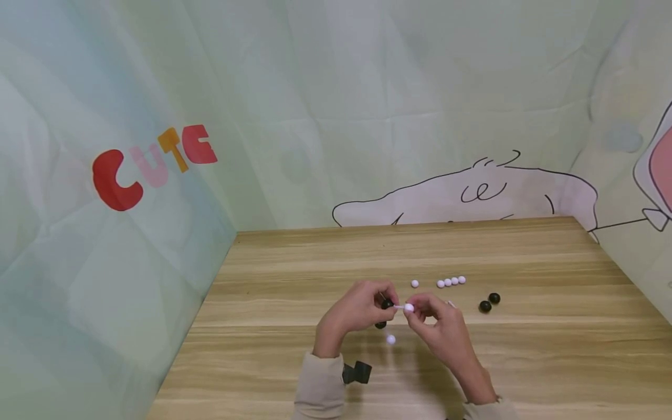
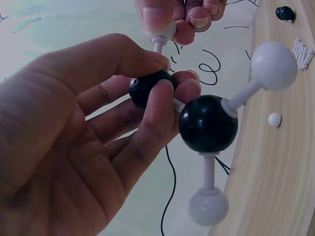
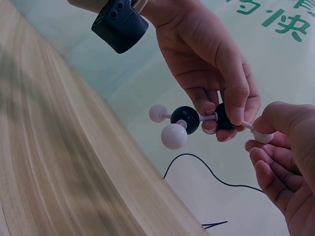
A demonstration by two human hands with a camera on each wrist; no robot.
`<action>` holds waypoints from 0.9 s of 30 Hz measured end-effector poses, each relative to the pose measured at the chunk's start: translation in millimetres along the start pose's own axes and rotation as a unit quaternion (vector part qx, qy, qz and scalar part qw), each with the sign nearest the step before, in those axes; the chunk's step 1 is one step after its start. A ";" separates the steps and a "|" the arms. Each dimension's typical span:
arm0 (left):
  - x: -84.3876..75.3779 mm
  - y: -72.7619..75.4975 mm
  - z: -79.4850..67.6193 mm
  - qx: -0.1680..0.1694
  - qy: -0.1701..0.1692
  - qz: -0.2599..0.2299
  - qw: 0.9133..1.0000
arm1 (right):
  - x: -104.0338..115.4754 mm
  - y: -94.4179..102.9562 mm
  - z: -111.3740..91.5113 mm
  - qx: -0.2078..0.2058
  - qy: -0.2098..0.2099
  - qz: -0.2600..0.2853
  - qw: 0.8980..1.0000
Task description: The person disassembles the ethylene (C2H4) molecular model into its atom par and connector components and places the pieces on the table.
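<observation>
My left hand point(image 1: 354, 312) pinches a black ball point(image 2: 147, 90) of a ball-and-stick molecular model between thumb and fingers. A white stick links that ball to a second black ball point(image 2: 208, 124), which carries two white balls on sticks, one white ball point(image 2: 274, 66) toward the table side and another white ball point(image 2: 208, 206) lower in the left wrist view. My right hand point(image 1: 445, 329) pinches a white ball point(image 1: 409, 307) by thumb and fingertips. From this ball a white stick point(image 3: 247, 126) runs to the black ball in the left hand. Fingers partly cover both held balls.
On the wooden table point(image 1: 294, 262) beyond the hands lie a single white ball point(image 1: 415, 283) and a row of several white balls point(image 1: 448, 282). Two black balls point(image 1: 490, 302) lie to the right. A pile of white sticks point(image 2: 303, 54) shows in the left wrist view. Printed cloth point(image 1: 315, 116) stands behind.
</observation>
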State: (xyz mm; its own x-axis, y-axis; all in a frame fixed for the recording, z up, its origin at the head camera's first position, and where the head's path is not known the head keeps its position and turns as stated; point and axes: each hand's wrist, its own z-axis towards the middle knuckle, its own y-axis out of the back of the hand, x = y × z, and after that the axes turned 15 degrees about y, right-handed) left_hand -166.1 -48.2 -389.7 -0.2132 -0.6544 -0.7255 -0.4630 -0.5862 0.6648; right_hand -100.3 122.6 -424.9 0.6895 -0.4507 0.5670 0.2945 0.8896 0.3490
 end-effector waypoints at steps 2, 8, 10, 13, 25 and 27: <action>-0.1 0.2 -0.3 0.003 0.002 0.000 1.000 | -6.8 -2.7 -3.7 -0.006 0.009 0.000 1.000; 0.3 2.1 -1.2 0.015 0.010 -0.001 1.000 | -7.1 -5.7 -4.8 -0.016 0.020 0.004 1.000; 0.2 3.0 -1.3 0.017 0.009 -0.001 1.000 | -4.0 -5.2 -4.0 -0.017 0.024 0.005 1.000; -0.1 3.7 -1.2 0.020 0.006 0.000 1.000 | 3.8 -3.4 -1.1 -0.016 0.032 0.004 0.999; 21.6 22.6 -12.7 -0.016 0.057 -0.010 0.998 | -29.2 20.2 -11.5 -0.052 -0.022 -0.005 0.998; 27.9 28.7 -16.7 -0.033 0.076 -0.016 0.996 | -38.5 32.0 -9.5 -0.067 -0.049 -0.014 0.996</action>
State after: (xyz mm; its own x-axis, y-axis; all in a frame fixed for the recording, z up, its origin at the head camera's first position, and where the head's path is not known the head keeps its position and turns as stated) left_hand -171.0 -91.2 -387.8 -0.0641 -0.6968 -0.7144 -0.4091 -0.6346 0.6557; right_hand -111.1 169.1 -442.7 0.6144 -0.4745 0.6303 0.4025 0.8757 0.2669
